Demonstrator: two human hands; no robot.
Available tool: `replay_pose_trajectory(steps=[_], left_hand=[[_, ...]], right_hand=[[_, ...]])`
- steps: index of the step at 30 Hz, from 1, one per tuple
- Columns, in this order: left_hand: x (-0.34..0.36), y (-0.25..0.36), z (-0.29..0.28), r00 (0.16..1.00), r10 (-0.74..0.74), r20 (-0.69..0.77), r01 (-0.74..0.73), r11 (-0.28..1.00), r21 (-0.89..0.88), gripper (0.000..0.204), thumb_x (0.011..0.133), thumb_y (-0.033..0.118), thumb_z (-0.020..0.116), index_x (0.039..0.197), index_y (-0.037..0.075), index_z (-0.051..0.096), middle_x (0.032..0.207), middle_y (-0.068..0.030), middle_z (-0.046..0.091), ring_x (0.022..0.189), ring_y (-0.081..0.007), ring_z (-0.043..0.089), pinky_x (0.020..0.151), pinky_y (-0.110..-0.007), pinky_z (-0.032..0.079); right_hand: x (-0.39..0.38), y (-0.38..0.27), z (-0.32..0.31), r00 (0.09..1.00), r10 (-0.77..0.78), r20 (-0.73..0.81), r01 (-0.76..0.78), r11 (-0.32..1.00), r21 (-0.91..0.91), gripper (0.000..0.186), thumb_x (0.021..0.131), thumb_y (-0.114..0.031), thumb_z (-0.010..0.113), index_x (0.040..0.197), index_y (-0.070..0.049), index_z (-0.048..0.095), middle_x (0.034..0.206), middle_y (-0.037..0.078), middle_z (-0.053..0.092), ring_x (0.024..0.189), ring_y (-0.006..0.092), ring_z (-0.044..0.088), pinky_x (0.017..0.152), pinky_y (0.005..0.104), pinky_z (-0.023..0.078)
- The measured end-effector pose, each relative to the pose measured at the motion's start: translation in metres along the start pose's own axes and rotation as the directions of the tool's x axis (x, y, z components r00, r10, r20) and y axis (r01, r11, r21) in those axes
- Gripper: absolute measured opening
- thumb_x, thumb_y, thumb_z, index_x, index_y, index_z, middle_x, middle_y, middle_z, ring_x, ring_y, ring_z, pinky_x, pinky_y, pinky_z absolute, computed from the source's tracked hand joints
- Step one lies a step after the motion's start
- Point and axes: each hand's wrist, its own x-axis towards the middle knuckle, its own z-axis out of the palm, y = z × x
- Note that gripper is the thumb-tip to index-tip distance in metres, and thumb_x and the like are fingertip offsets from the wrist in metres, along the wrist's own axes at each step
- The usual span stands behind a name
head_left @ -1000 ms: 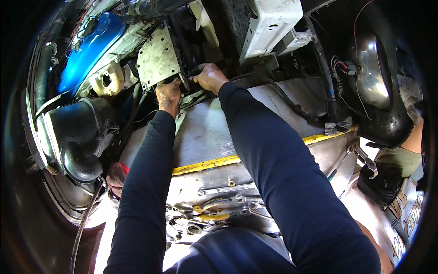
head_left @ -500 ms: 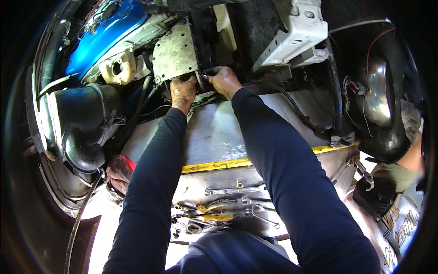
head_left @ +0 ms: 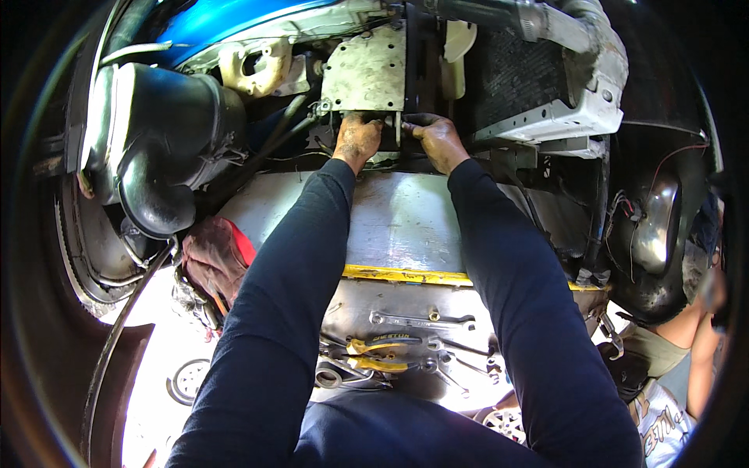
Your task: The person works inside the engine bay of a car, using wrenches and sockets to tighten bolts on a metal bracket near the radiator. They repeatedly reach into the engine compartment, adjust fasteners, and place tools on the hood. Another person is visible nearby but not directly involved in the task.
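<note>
Both hands are at the lower edge of a pale metal plate (head_left: 363, 72) with several holes. My left hand (head_left: 357, 142) is closed under the plate's left part, its fingertips hidden beneath it. Just right of a narrow vertical tab (head_left: 399, 134), my right hand (head_left: 438, 142) has fingers curled on a small part I cannot make out. Below my wrists is a flat grey metal panel (head_left: 398, 218) with a yellow edge strip (head_left: 398, 274). Wrenches (head_left: 421, 319) and yellow-handled pliers (head_left: 378, 363) lie on the metal step between my forearms.
A dark canister with an elbow (head_left: 152, 132) and a blue part (head_left: 222, 19) are at left, above a red-grey cloth (head_left: 211, 257). A white bracket (head_left: 546, 117) and shiny tank (head_left: 655, 230) are at right. Another person's arm (head_left: 702, 359) shows at the right edge.
The view has shifted, so the plate and my hands sit farther right and higher in the frame. My hands remain gripping at the plate's lower edge.
</note>
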Motion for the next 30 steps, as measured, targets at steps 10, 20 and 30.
replay_pose_trajectory(steps=[10,20,30], left_hand=[[-0.001,0.012,-0.014,0.993,-0.053,0.106,0.032,0.98,0.196,0.045,0.092,0.023,0.066,0.131,-0.001,0.064,0.133,-0.0226,0.066,0.126,-0.0374,0.061,0.108,-0.038,0.045],[0.005,0.007,-0.009,0.994,-0.059,0.094,0.045,0.987,0.153,0.047,0.094,0.027,0.065,0.129,-0.005,0.063,0.133,-0.0285,0.063,0.127,-0.0405,0.059,0.108,-0.04,0.045],[0.007,0.007,-0.008,0.986,0.026,0.165,-0.052,0.986,0.158,0.038,0.099,0.019,0.061,0.129,-0.002,0.065,0.128,-0.024,0.068,0.12,-0.0368,0.063,0.106,-0.038,0.045]], right_hand=[[0.004,0.004,-0.006,0.984,0.143,0.106,-0.16,0.97,0.183,0.028,0.093,0.008,0.054,0.118,0.005,0.067,0.109,0.012,0.073,0.098,0.0214,0.07,0.091,0.0354,0.059],[-0.008,-0.006,0.002,0.967,0.2,0.157,-0.242,0.916,0.321,0.032,0.097,0.007,0.046,0.125,0.006,0.06,0.12,0.016,0.069,0.108,0.0274,0.068,0.102,0.0441,0.056],[0.01,0.002,-0.011,0.975,0.137,0.176,-0.168,0.97,0.176,0.028,0.096,0.006,0.051,0.12,0.006,0.066,0.114,0.013,0.072,0.106,0.0206,0.068,0.095,0.0328,0.054]])
